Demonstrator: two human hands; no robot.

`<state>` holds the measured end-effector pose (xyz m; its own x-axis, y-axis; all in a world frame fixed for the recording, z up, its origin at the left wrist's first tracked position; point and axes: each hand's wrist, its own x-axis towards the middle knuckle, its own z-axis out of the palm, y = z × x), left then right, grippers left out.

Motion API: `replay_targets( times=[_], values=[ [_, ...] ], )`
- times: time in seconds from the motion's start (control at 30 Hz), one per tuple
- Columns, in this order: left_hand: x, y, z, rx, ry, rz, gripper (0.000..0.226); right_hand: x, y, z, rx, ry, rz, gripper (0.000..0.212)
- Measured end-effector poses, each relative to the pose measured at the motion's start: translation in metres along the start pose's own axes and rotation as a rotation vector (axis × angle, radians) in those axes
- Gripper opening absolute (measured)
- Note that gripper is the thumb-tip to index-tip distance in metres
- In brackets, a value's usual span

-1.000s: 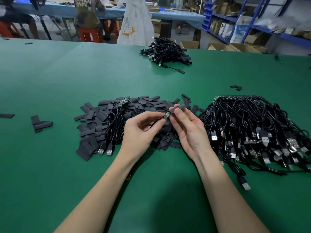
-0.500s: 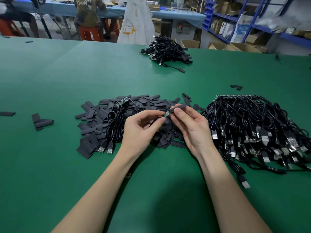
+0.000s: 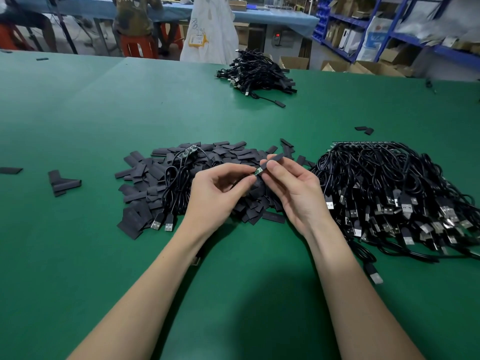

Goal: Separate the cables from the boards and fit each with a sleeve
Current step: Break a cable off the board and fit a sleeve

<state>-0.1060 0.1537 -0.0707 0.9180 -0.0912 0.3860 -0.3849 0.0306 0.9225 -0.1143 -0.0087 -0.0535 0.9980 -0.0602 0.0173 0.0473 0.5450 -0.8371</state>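
Observation:
My left hand (image 3: pixel 218 196) pinches the end of a black cable that carries a small green board (image 3: pixel 257 171). My right hand (image 3: pixel 291 188) pinches a flat black sleeve (image 3: pixel 272 160), whose mouth sits over the tip of that board. Both hands hover above a heap of loose black sleeves (image 3: pixel 145 183) on the green table (image 3: pixel 233 294). Two separated cables (image 3: pixel 176 188) with USB plugs lie on that heap. To the right lies a large tangle of black USB cables (image 3: pixel 394 188), with a strip of boards (image 3: pixel 363 143) at its far edge.
A second pile of cables (image 3: pixel 257 71) lies at the far middle of the table. Stray sleeves (image 3: pixel 62 183) lie at the left and some more (image 3: pixel 365 129) at the right. Beyond the table are a white bag (image 3: pixel 210 32), seated people and blue shelving (image 3: pixel 389 29).
The hands have stayed over the sleeve heap. The sleeve has slid slightly further onto the small green board.

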Motion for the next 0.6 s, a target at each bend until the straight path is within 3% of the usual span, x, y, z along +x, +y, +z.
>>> replay_targets(
  times=[0.6],
  values=[
    [0.010,0.013,-0.006,0.017,-0.048,-0.133,0.014,0.002,-0.002,0.001,0.001,-0.034,0.087,0.016]
  ],
)
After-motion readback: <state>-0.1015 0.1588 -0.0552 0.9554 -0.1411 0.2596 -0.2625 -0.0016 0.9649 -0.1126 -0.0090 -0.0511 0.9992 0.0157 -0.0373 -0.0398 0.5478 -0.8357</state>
